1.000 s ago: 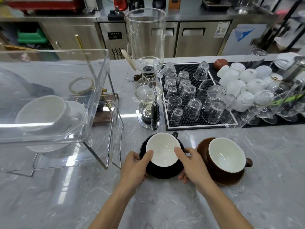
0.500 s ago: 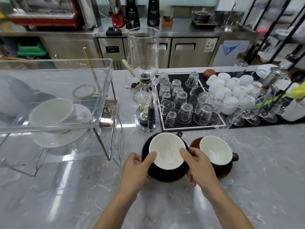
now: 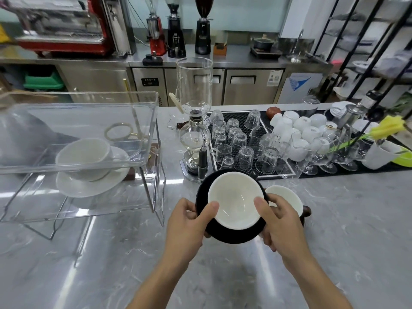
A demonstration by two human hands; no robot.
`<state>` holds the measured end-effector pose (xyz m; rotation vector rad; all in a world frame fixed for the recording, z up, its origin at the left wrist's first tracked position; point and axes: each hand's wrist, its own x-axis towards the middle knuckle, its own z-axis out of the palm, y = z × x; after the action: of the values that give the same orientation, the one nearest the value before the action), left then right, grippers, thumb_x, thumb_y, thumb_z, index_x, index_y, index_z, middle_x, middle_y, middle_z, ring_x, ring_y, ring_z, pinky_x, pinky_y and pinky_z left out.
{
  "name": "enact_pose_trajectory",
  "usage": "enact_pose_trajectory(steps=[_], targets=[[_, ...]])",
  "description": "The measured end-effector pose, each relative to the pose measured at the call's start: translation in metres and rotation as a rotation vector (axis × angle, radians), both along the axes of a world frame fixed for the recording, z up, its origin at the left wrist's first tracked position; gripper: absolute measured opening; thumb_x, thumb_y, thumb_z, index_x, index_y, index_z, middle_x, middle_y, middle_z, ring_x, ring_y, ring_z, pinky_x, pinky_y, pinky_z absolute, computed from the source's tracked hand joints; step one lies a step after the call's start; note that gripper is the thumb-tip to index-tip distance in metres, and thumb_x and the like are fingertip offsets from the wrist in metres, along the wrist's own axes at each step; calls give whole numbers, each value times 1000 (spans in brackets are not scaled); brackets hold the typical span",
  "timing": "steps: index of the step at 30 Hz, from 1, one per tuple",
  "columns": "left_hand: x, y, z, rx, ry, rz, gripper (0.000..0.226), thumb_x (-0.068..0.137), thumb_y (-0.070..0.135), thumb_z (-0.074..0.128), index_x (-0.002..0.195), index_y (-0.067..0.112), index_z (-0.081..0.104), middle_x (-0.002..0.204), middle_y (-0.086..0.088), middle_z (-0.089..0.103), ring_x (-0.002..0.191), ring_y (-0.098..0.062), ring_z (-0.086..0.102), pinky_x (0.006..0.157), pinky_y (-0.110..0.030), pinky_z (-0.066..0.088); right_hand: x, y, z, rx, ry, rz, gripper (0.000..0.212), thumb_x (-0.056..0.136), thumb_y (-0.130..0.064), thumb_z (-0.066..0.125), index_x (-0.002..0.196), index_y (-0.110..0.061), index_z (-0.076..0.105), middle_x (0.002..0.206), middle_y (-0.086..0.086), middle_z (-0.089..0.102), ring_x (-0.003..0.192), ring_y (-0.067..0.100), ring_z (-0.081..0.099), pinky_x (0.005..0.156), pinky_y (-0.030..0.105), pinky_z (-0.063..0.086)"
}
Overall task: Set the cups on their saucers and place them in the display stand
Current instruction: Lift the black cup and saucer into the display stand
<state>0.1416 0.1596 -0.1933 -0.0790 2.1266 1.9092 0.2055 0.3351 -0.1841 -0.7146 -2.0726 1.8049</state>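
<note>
L hand [image 3: 187,221] & R hand [image 3: 281,221] grip black saucer [image 3: 234,236] w/ cup [image 3: 234,199], thumbs on rim. Keep level; carry left into stand [image 3: 153,121], beside white cup [image 3: 83,157].

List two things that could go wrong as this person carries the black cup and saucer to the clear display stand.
1. The black cup sits loose on the black saucer; with only the left hand and right hand steadying it, a tilt might slide it off.
2. The siphon brewer stands near the route to the display stand; a swing could knock it.
</note>
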Motion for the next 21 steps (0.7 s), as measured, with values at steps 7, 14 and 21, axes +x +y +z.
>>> enact_pose_trajectory(steps=[7,14,21], targets=[[4,-3,31,128,103,-10,50,72,44,80,84,7,49,55,-7,64,38,-9,51,43,-16,39,6,-6,33,-7,122,-29,13,89,-35,70,99,-28,66,59,3,56,43,20,39,44,27,37],[3,-7,70,180,249,2,65,54,58,73,85,7,50,56,-8,61,41,-10,47,43,-16,38,3,-13,72,48,252,-20,32,77,-44,69,105,-28,64,52,-14,58,38,3,44,40,13,34],[-1,-18,113,163,418,15,60,55,61,72,82,13,48,68,-25,62,54,-20,47,52,-32,38,-4,-23,113,49,375,-10,57,65,-54,62,115,-27,63,47,-9,48,37,5,36,35,14,29]])
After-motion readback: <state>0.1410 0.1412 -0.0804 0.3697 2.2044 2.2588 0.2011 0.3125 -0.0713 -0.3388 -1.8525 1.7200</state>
